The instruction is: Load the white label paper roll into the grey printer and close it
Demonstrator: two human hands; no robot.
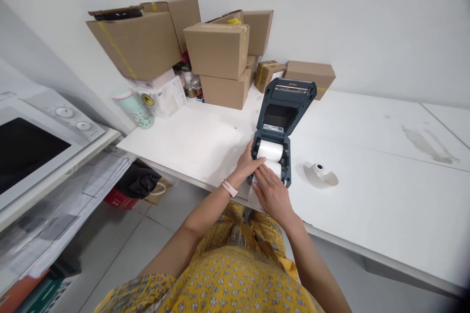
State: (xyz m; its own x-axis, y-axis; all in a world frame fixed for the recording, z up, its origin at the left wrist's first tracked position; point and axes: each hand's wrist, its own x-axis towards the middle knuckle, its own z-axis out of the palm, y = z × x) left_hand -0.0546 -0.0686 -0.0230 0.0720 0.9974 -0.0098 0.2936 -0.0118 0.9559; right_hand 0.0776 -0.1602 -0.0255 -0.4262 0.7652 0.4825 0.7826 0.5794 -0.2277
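A dark grey label printer (pixel 287 168) stands near the table's front edge with its lid (pixel 260 120) raised. Inside it sits a white paper roll (pixel 270 150), whose paper strip (pixel 273 168) runs toward me over the front. My left hand (pixel 246 164), below a pale pink watch band, is around the printer's left side, its thumb reaching over the paper; its other fingers are partly hidden. My right hand (pixel 273 191) lies with outstretched fingers on the strip at the printer's front, its fingertips close to the left thumb. Right of the printer rests a small, partly unwound paper roll (pixel 320 171).
Cardboard boxes (pixel 216 54) are stacked along the wall behind the white table (pixel 367 195). A mint-green tumbler (pixel 134 109) and a white carton (pixel 165 98) stand at the left back. A microwave (pixel 47 132) sits on a shelf at the left.
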